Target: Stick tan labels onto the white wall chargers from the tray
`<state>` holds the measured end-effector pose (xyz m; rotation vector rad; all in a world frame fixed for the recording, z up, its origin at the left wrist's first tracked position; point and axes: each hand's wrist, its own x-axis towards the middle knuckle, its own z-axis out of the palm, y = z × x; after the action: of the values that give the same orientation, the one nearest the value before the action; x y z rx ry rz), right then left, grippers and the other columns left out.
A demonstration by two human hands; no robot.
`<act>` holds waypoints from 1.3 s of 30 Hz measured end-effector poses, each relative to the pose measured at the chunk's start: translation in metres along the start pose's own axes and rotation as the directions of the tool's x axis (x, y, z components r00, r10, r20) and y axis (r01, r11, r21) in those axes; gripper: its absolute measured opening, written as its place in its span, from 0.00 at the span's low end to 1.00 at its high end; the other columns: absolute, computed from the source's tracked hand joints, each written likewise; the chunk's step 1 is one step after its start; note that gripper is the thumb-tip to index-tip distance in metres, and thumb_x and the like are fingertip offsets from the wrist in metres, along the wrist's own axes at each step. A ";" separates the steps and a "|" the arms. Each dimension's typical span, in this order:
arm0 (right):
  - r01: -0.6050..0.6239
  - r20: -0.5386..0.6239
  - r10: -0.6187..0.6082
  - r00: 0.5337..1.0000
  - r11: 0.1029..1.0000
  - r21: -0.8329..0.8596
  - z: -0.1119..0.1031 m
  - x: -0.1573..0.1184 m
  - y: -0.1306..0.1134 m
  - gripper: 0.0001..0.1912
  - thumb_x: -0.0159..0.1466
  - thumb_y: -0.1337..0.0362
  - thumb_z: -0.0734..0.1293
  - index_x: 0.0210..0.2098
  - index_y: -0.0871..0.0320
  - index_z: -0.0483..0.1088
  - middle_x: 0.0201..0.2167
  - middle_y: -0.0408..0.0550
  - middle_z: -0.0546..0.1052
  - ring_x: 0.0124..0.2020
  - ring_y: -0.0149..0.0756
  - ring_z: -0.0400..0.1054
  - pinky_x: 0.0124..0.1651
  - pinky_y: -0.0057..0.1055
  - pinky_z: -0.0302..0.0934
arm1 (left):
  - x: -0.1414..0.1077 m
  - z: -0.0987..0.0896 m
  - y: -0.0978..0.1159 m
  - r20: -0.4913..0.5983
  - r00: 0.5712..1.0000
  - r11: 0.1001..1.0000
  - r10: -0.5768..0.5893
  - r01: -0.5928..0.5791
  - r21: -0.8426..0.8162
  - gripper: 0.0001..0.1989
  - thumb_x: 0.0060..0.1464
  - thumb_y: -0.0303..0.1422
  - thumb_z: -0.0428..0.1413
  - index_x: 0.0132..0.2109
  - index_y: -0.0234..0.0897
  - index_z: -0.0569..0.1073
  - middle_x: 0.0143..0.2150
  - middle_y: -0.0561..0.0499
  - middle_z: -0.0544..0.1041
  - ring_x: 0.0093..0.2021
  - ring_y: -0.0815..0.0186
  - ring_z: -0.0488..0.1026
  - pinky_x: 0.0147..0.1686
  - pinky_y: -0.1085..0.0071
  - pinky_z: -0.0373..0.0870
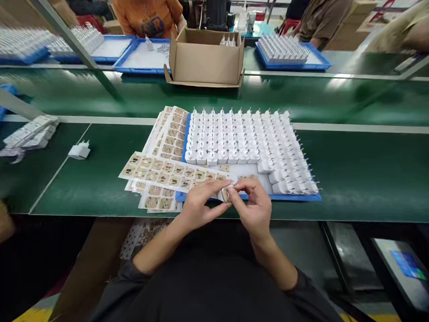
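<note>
Between my two hands, over the front edge of the blue tray (295, 197), is a small white adapter (226, 194) with a tan sticker on its face. The fingers of my left hand (203, 202) grip its left side. My right hand (253, 203) pinches at its right side, thumb on the face. A sticker sheet (161, 172) lies across the tray's left part, its right end by my left fingers. Rows of white plug adapters (234, 134) stand in the tray, prongs up. More sticker sheets (172, 134) are stacked at the tray's left.
One white adapter (79, 150) lies on the green table (110, 147) at left, near a bundle of white pieces (31, 134). An open cardboard box (206, 60) and blue trays (291, 66) stand across the belt. People sit behind them; metal posts rise at both sides.
</note>
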<state>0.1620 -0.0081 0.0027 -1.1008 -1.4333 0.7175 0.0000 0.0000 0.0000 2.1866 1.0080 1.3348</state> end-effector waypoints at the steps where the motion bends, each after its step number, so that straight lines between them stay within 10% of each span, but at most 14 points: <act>1: 0.042 -0.023 -0.044 0.999 0.996 -0.073 -0.001 0.001 -0.001 0.04 0.66 0.68 0.70 0.37 0.54 0.70 0.32 0.42 0.72 0.33 0.33 0.69 0.39 0.36 0.69 | 0.001 0.000 0.000 -0.002 1.000 1.000 0.003 -0.003 -0.004 0.21 0.58 0.30 0.64 0.58 0.37 0.74 0.52 0.41 0.83 0.52 0.58 0.81 0.55 0.66 0.77; 6: 0.088 -0.017 -0.093 0.996 0.978 -0.187 -0.007 0.008 -0.004 0.14 0.60 0.63 0.75 0.45 0.52 0.73 0.44 0.50 0.71 0.45 0.40 0.70 0.41 0.37 0.73 | -0.001 0.002 -0.003 -0.060 0.998 0.999 -0.008 0.005 -0.042 0.23 0.58 0.29 0.64 0.60 0.41 0.73 0.54 0.43 0.82 0.54 0.58 0.81 0.56 0.64 0.78; 12: -0.171 0.288 0.094 0.953 0.951 0.256 -0.009 0.008 0.005 0.14 0.64 0.65 0.72 0.49 0.47 0.74 0.51 0.49 0.72 0.57 0.41 0.69 0.53 0.37 0.71 | -0.008 0.007 -0.007 -0.162 0.985 0.995 -0.058 0.044 -0.092 0.23 0.57 0.29 0.65 0.59 0.40 0.74 0.54 0.43 0.82 0.54 0.58 0.81 0.56 0.63 0.79; 22: -0.235 0.107 0.210 0.972 0.824 0.515 0.014 0.003 0.004 0.05 0.63 0.67 0.70 0.37 0.49 0.76 0.42 0.45 0.74 0.49 0.38 0.71 0.56 0.37 0.66 | -0.008 0.018 -0.005 -0.239 0.955 0.974 0.177 -0.134 0.185 0.25 0.55 0.26 0.66 0.59 0.41 0.72 0.52 0.43 0.83 0.56 0.57 0.80 0.52 0.60 0.82; 32: -0.336 0.155 0.305 0.940 0.735 0.589 0.013 0.004 0.003 0.07 0.61 0.69 0.69 0.33 0.50 0.78 0.41 0.45 0.75 0.47 0.38 0.71 0.53 0.37 0.67 | -0.012 0.017 -0.007 -0.263 0.949 0.978 0.176 -0.138 0.157 0.27 0.54 0.26 0.67 0.60 0.41 0.72 0.52 0.44 0.83 0.55 0.57 0.80 0.52 0.60 0.82; 39: -0.189 0.227 0.114 0.967 0.920 0.345 -0.006 0.012 0.007 0.10 0.66 0.68 0.68 0.44 0.48 0.77 0.42 0.45 0.77 0.47 0.39 0.72 0.51 0.38 0.66 | -0.011 0.013 -0.006 -0.216 0.971 0.994 0.106 -0.102 0.026 0.26 0.54 0.27 0.67 0.59 0.39 0.73 0.53 0.41 0.82 0.55 0.56 0.81 0.54 0.59 0.81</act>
<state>0.1707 0.0046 0.0019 -0.8707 -1.3208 1.1859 0.0063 -0.0036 -0.0170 2.1659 0.9941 1.6486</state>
